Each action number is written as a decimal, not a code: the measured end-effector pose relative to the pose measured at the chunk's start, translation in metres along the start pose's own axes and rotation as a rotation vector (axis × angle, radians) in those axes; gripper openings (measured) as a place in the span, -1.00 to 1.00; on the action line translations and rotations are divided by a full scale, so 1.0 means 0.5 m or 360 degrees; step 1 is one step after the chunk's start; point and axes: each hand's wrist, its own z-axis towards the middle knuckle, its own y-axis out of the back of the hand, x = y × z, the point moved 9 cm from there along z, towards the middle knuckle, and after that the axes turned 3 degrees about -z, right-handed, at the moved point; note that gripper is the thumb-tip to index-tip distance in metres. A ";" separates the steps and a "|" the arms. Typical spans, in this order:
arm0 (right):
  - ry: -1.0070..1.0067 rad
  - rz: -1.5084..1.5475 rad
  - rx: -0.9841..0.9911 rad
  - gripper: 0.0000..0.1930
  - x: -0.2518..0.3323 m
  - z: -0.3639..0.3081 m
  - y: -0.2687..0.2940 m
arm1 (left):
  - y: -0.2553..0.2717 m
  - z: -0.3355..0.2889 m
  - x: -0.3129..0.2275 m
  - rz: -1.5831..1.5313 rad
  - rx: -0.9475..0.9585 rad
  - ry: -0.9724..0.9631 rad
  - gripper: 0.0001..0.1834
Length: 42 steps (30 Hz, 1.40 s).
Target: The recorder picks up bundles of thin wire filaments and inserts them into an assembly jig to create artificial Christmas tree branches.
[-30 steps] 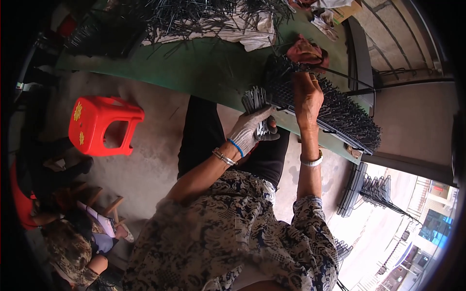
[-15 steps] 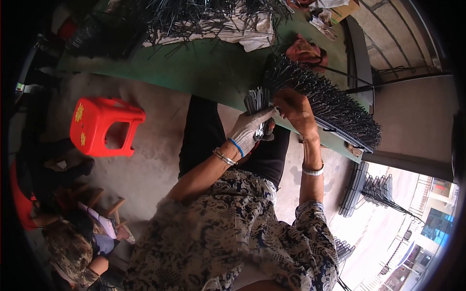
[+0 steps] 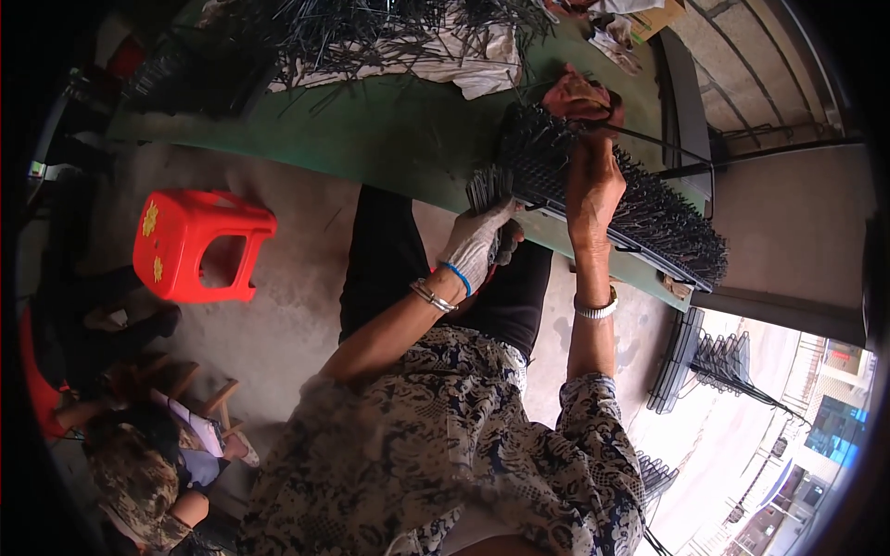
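Observation:
My left hand (image 3: 477, 243), in a white knit glove with a blue cuff edge, is closed around a bundle of thin dark metal rods (image 3: 488, 189) at the table's near edge. Their upper ends stick out above my thumb. To the right of it, my bare right hand (image 3: 594, 190) reaches over a long rack (image 3: 549, 209) packed with black wire pieces (image 3: 669, 215). The fingers of this hand are drawn together, pointing away from me among the wire tips. Whatever they pinch is too small or hidden to make out.
A green table (image 3: 389, 139) carries a heap of black rods (image 3: 408, 37) on pale cloth (image 3: 487, 60). Behind the rack lies a red rag (image 3: 577, 94). A red plastic stool (image 3: 199, 243) stands on the floor at left. Another person (image 3: 139, 473) is at lower left.
My right hand has moved away from the bundle, up and right, onto the rack of wire pieces. My left hand keeps the bundle and has shifted only slightly.

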 end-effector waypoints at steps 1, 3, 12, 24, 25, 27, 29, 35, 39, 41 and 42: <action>-0.0016 -0.0004 0.0048 -0.94 -0.004 -0.003 -0.010 | 0.002 0.002 0.003 -0.0017 -0.0010 0.0018 -0.77; -0.0160 -0.0031 0.0223 -0.96 -0.023 -0.012 -0.037 | 0.008 0.002 0.005 -0.0038 -0.0024 0.0035 -0.78; 0.0042 -0.0440 0.0374 -0.93 0.023 -0.018 -0.058 | 0.006 -0.018 -0.010 0.0044 -0.0001 -0.0013 -0.77; -0.0776 0.1198 0.1283 -0.92 0.021 -0.102 -0.114 | 0.008 -0.018 -0.015 0.0046 0.0102 -0.0178 -0.71; -0.0830 0.1225 0.1300 -0.92 0.027 -0.100 -0.112 | 0.009 -0.014 -0.013 0.0026 0.0130 -0.0171 -0.71; -0.0885 0.1252 0.1320 -0.92 0.031 -0.102 -0.113 | 0.004 -0.015 -0.016 0.0003 0.0157 -0.0164 -0.70; -0.0974 0.1300 0.1273 -0.92 0.021 -0.107 -0.115 | -0.002 -0.023 -0.015 0.0031 0.0119 -0.0064 -0.70; -0.0880 0.1365 0.1079 -0.92 0.005 -0.106 -0.118 | 0.001 -0.029 -0.019 0.0012 -0.0010 -0.0007 -0.72; -0.0679 0.1343 0.0856 -0.93 0.007 -0.082 -0.092 | 0.012 -0.012 -0.018 -0.0114 0.0042 -0.0016 -0.75; -0.0609 0.0794 0.0535 -0.92 -0.002 -0.056 -0.047 | 0.023 -0.019 -0.027 -0.0065 -0.0059 -0.0001 -0.80; -0.0607 0.0798 0.0537 -0.92 -0.004 -0.053 -0.050 | 0.024 -0.020 -0.027 -0.0067 -0.0061 -0.0006 -0.80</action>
